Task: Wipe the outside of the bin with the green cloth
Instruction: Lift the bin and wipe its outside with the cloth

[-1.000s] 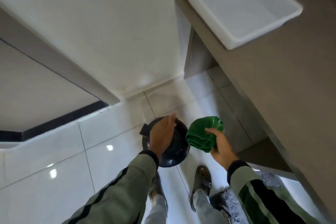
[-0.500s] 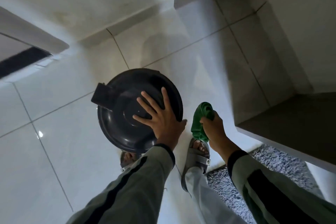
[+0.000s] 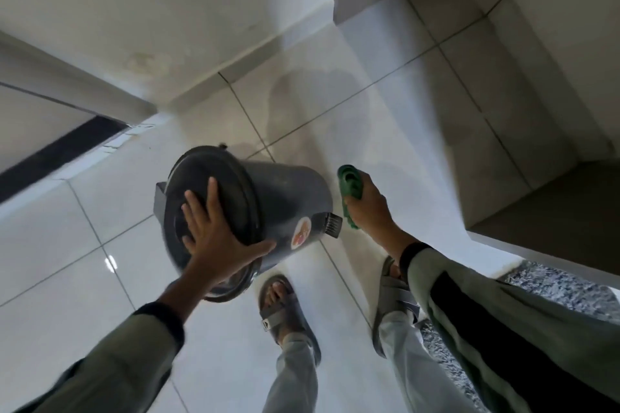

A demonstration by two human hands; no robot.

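A dark grey round pedal bin (image 3: 285, 201) with a closed lid is tilted toward the left over the white tiled floor. Its side wall shows a round orange sticker and the foot pedal at its base. My left hand (image 3: 214, 238) lies spread on the lid, thumb hooked over the rim, holding the bin tilted. My right hand (image 3: 369, 208) grips a bunched green cloth (image 3: 350, 188) just right of the bin's base, near the pedal. Whether the cloth touches the bin is unclear.
My two feet in grey sandals (image 3: 285, 308) stand just below the bin. A grey speckled mat (image 3: 553, 292) lies at the right. A cabinet base (image 3: 550, 208) juts in at the right, and a wall with skirting (image 3: 201, 87) runs behind the bin.
The bin went from standing upright, seen from above, to tilted on its side wall view. My right hand with the cloth moved up beside the bin's base.
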